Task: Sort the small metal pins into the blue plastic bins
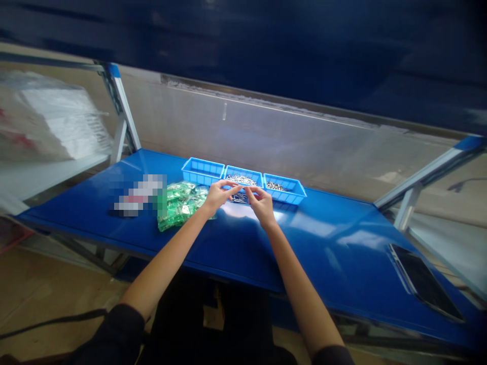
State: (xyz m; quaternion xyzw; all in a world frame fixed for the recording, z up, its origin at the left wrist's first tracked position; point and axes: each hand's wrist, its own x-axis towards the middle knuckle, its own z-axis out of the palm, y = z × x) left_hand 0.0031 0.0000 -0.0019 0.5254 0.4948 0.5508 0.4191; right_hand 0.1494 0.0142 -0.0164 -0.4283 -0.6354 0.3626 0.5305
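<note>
My left hand [219, 196] and my right hand [261, 204] meet fingertip to fingertip just in front of the blue bins. Thumb and fingers of each are pinched together; whatever small thing lies between them is too tiny to make out. Below the fingers, a small heap of thin metal pieces [239, 198] rests on the table. Right behind my hands stands the middle blue bin [260, 177], holding many silver metal pieces [242, 180]. Beside it, the right blue bin [291, 196] holds darker small metal pieces [274, 186]. Green-printed plastic bags [178, 207] lie left of my left hand.
The left blue bin [203, 177] completes the row. A blurred-out item [139, 196] lies on the blue table [335, 238] at left. A dark flat device like a phone or tablet [428, 284] sits near the right edge. A dark blue panel [243, 40] hangs overhead, with metal posts either side.
</note>
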